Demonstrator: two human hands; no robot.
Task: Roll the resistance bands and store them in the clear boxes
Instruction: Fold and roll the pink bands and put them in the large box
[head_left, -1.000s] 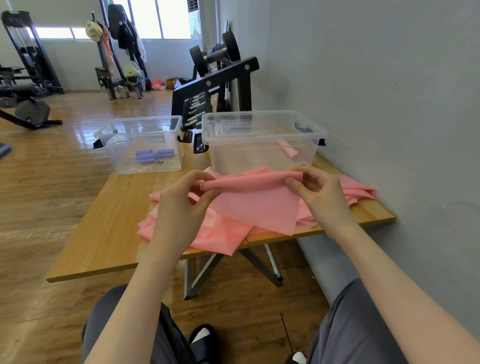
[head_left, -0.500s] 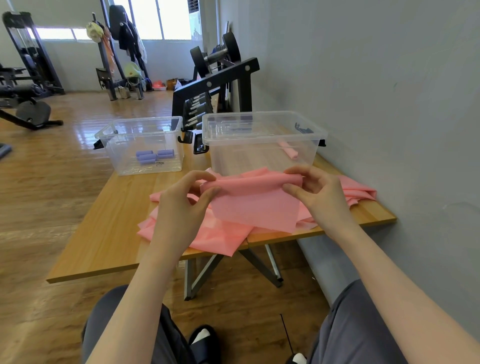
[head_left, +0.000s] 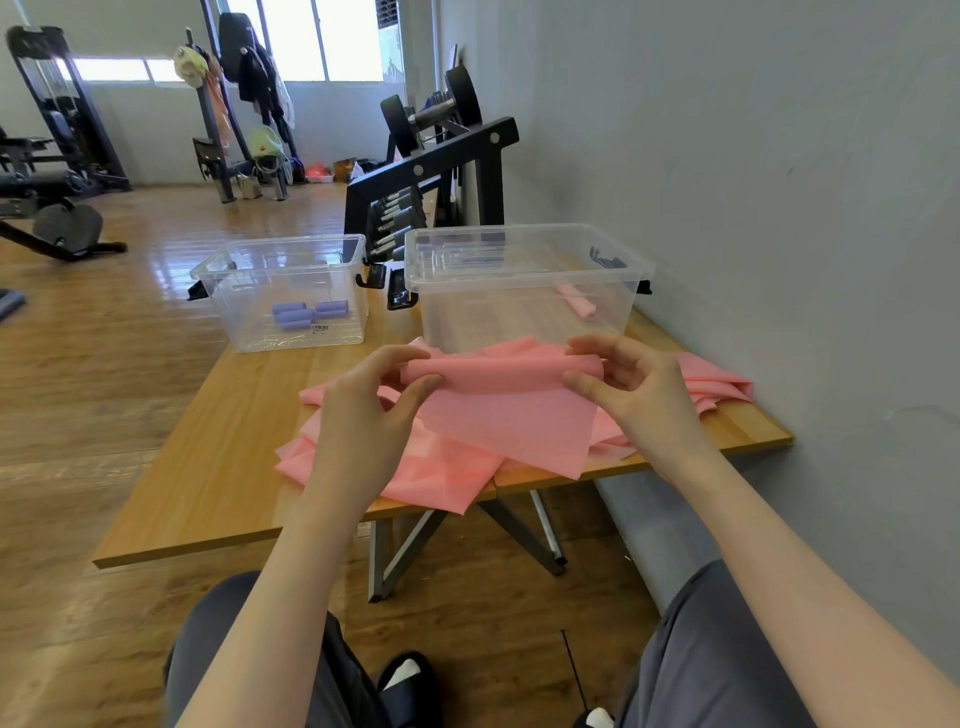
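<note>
Right now both hands hold a pink band (head_left: 511, 410) up just in front of the right clear box (head_left: 524, 291). The left hand (head_left: 374, 415) pinches one end of its rolled top edge between thumb and fingers, and the right hand (head_left: 631, 395) pinches the other end; the loose sheet hangs below. More pink bands (head_left: 415, 467) lie heaped on the table (head_left: 208, 467) before that box. Inside it sits one pink roll (head_left: 576, 300). Left of it, the other clear box (head_left: 291, 291) holds purple rolls (head_left: 306, 313).

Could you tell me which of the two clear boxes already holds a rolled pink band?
The clear box by the wall, the larger one, holds one pink roll. The smaller box on the left holds only purple rolls.
</note>
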